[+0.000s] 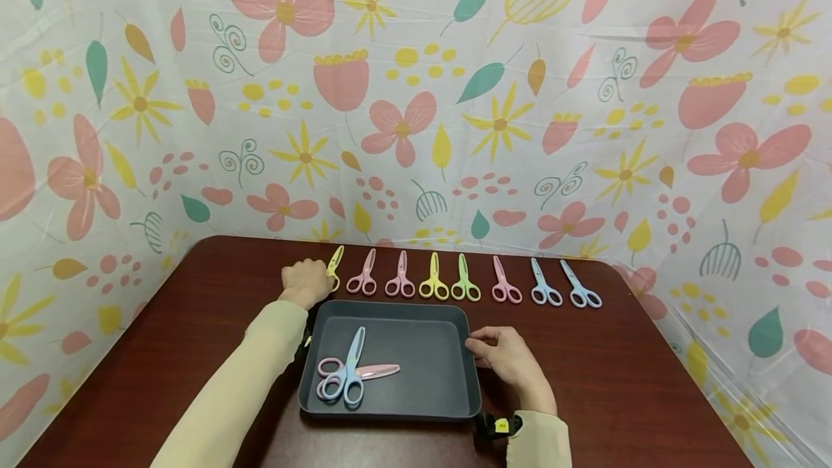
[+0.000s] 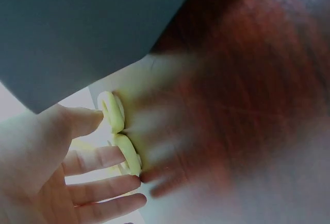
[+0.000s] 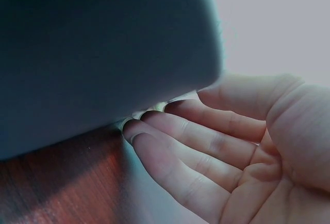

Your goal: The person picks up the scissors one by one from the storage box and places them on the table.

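Observation:
A row of scissors lies along the table's back. My left hand (image 1: 307,282) is at its left end, over the yellow scissors (image 1: 334,266). In the left wrist view its thumb and fingers are extended and apart, with thumb and index fingertips right at the handle loops (image 2: 114,113). My right hand (image 1: 510,360) holds the right side of the dark grey tray (image 1: 416,410), thumb at the rim and other fingertips at the outer wall (image 3: 129,54). In the tray, blue scissors (image 1: 352,374) lie across pink scissors (image 1: 380,371).
Right of the yellow pair, the row has pink scissors (image 1: 362,282), more pink scissors (image 1: 400,286), yellow scissors (image 1: 434,286), green scissors (image 1: 465,287), another pink pair (image 1: 505,289) and two blue pairs. A floral curtain (image 1: 416,128) hangs behind the brown table (image 1: 624,381).

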Action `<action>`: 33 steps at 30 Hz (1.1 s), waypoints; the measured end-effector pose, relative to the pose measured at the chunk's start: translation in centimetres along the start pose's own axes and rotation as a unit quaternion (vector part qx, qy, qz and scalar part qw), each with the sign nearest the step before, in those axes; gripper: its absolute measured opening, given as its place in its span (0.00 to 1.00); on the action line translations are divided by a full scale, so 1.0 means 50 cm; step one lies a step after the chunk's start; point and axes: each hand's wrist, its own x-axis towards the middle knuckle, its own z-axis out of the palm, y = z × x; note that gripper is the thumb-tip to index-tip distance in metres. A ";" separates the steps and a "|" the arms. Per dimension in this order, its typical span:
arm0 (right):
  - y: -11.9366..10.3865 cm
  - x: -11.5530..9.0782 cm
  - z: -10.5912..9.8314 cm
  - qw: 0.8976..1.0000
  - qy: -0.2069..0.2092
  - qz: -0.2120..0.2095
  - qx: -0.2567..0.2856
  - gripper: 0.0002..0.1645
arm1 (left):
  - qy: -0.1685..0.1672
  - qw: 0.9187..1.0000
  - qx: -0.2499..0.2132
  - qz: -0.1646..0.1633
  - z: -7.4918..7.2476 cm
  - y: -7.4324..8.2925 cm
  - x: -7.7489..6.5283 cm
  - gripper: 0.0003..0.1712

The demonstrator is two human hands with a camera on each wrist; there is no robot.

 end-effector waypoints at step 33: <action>0.000 0.002 -0.001 1.000 0.001 0.007 -0.001 0.11 | 0.064 0.983 -0.160 0.065 -0.052 0.003 -0.180 0.17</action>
